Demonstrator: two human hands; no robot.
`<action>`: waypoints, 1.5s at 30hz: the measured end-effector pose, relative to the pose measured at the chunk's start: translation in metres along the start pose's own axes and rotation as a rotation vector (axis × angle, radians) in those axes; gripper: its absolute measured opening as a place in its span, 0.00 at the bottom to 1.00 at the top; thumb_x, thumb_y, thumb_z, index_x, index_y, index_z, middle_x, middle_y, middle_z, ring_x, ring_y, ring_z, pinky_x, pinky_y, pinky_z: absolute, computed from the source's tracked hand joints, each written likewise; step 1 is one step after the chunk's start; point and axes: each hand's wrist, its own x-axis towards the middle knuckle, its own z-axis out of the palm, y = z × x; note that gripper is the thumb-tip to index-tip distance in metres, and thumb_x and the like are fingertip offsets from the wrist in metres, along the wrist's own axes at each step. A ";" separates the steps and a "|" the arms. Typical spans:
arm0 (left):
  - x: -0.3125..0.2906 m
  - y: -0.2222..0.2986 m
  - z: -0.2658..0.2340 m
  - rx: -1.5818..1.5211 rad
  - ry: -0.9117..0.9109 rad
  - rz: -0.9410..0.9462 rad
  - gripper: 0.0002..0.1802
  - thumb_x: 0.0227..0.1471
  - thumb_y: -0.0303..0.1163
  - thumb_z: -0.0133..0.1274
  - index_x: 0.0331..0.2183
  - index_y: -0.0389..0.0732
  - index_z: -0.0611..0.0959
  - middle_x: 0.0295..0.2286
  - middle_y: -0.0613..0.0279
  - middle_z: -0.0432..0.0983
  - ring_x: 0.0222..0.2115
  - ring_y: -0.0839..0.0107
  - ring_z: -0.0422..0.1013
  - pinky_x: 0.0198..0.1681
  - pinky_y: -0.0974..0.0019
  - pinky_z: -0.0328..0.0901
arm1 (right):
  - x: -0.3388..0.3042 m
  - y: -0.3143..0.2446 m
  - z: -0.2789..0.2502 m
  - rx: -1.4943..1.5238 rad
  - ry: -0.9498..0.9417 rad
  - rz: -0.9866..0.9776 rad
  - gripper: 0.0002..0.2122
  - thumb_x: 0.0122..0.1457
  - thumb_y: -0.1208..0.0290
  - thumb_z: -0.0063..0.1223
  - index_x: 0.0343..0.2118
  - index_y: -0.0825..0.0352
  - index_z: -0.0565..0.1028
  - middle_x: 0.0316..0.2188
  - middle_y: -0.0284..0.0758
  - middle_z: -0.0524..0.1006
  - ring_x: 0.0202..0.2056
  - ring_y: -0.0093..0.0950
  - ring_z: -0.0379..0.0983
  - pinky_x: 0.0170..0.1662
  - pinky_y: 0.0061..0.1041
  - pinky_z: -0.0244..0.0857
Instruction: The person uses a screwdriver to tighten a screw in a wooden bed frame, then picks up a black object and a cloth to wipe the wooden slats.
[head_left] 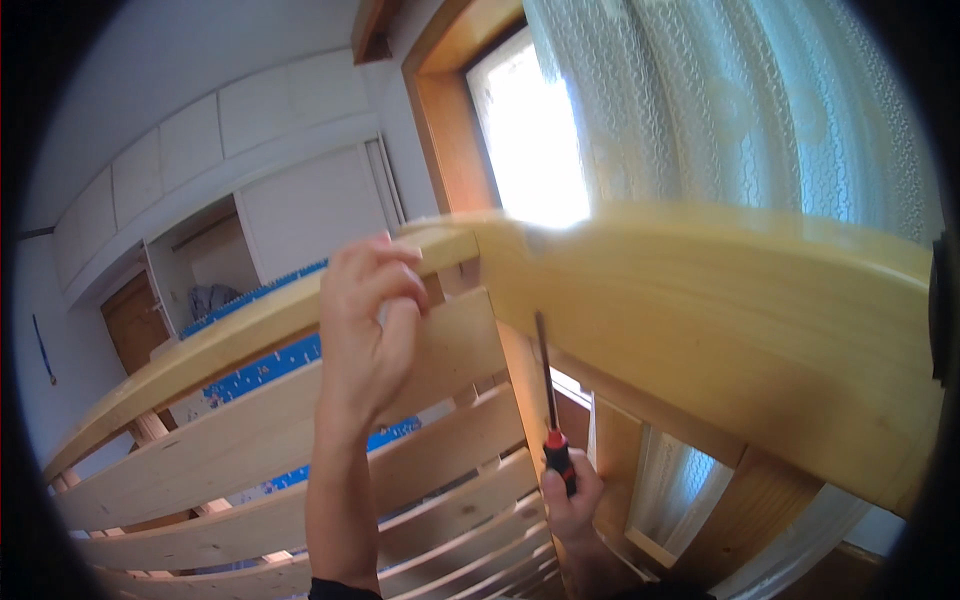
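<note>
My left hand point(372, 305) is raised in front of the end of a pale wooden side rail point(230, 345), its fingers curled in toward the thumb. Whatever may be between those fingertips is hidden. Low on the right, my right hand point(575, 505) grips a screwdriver point(560, 466) by its black and red handle. The long dark shaft points upward, its tip in front of a broad curved wooden board point(700, 310). That board meets the rail at a corner near the middle of the view.
Several wooden slats point(450, 430) run below the rail, with blue patterned material point(265, 370) behind them. A bright window point(530, 130) and a sheer curtain point(720, 110) are beyond the board. White cabinets point(310, 200) line the far left wall.
</note>
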 end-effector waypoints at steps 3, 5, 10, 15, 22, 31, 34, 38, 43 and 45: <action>-0.001 0.016 0.000 -0.026 -0.035 -0.074 0.04 0.40 0.23 0.48 0.24 0.37 0.72 0.28 0.54 0.71 0.36 0.56 0.66 0.36 0.56 0.60 | -0.012 0.003 -0.010 0.113 -0.009 0.131 0.08 0.51 0.71 0.51 0.30 0.70 0.70 0.16 0.27 0.66 0.19 0.14 0.61 0.22 0.16 0.57; 0.008 0.018 -0.002 -0.061 -0.026 -0.203 0.03 0.41 0.23 0.49 0.24 0.37 0.72 0.27 0.54 0.70 0.35 0.56 0.66 0.35 0.57 0.60 | -0.016 0.003 -0.013 0.137 -0.021 0.159 0.08 0.51 0.71 0.51 0.30 0.70 0.69 0.16 0.26 0.66 0.19 0.14 0.61 0.22 0.16 0.57; 0.030 0.012 -0.004 0.231 -0.109 -0.236 0.12 0.47 0.34 0.52 0.34 0.38 0.77 0.30 0.54 0.71 0.32 0.61 0.69 0.36 0.64 0.64 | -0.012 -0.022 -0.005 0.129 -0.043 0.065 0.07 0.55 0.69 0.46 0.29 0.67 0.68 0.15 0.24 0.63 0.16 0.13 0.57 0.19 0.14 0.52; 0.049 -0.002 0.022 0.312 -0.451 -0.292 0.18 0.44 0.40 0.55 0.40 0.46 0.80 0.32 0.55 0.75 0.34 0.61 0.71 0.37 0.62 0.65 | -0.015 -0.028 -0.005 0.131 -0.010 -0.014 0.07 0.58 0.69 0.45 0.26 0.66 0.66 0.16 0.24 0.62 0.16 0.13 0.55 0.18 0.13 0.50; 0.043 0.001 0.020 0.199 -0.370 -0.367 0.14 0.45 0.36 0.53 0.36 0.45 0.82 0.32 0.57 0.76 0.34 0.60 0.72 0.39 0.61 0.64 | -0.021 -0.034 -0.011 0.124 -0.010 0.027 0.06 0.57 0.72 0.45 0.25 0.66 0.66 0.16 0.23 0.63 0.16 0.13 0.55 0.19 0.13 0.50; 0.044 0.001 0.002 -0.244 -0.334 -0.486 0.11 0.49 0.34 0.51 0.31 0.39 0.83 0.27 0.57 0.77 0.24 0.68 0.72 0.29 0.69 0.64 | -0.032 -0.036 -0.011 0.155 -0.022 0.073 0.06 0.57 0.72 0.45 0.25 0.66 0.67 0.15 0.24 0.63 0.16 0.13 0.56 0.18 0.13 0.51; 0.043 -0.013 0.023 -0.008 -0.084 -0.391 0.17 0.53 0.36 0.44 0.24 0.35 0.81 0.24 0.53 0.75 0.23 0.65 0.72 0.29 0.67 0.64 | -0.034 -0.038 -0.013 0.217 0.001 0.122 0.06 0.57 0.71 0.45 0.26 0.66 0.67 0.15 0.24 0.64 0.16 0.12 0.56 0.18 0.13 0.52; 0.041 -0.002 0.027 0.411 -0.242 -0.166 0.15 0.52 0.36 0.45 0.26 0.35 0.81 0.24 0.52 0.75 0.23 0.65 0.72 0.30 0.67 0.64 | -0.043 -0.036 -0.016 0.192 -0.049 0.086 0.06 0.57 0.71 0.45 0.27 0.67 0.68 0.15 0.24 0.63 0.16 0.13 0.56 0.19 0.14 0.52; 0.046 0.007 0.016 -0.175 -0.277 -0.492 0.11 0.47 0.33 0.49 0.30 0.38 0.83 0.25 0.56 0.77 0.26 0.68 0.72 0.30 0.69 0.65 | -0.058 -0.034 -0.034 0.160 -0.059 0.043 0.06 0.57 0.71 0.45 0.27 0.68 0.68 0.15 0.24 0.63 0.16 0.14 0.56 0.19 0.15 0.51; 0.045 0.002 0.017 -0.221 -0.171 -0.519 0.11 0.45 0.32 0.50 0.28 0.38 0.83 0.23 0.58 0.76 0.25 0.70 0.72 0.29 0.70 0.65 | -0.067 -0.041 -0.045 0.048 -0.054 0.166 0.07 0.57 0.70 0.46 0.27 0.68 0.68 0.15 0.24 0.63 0.16 0.14 0.56 0.19 0.15 0.50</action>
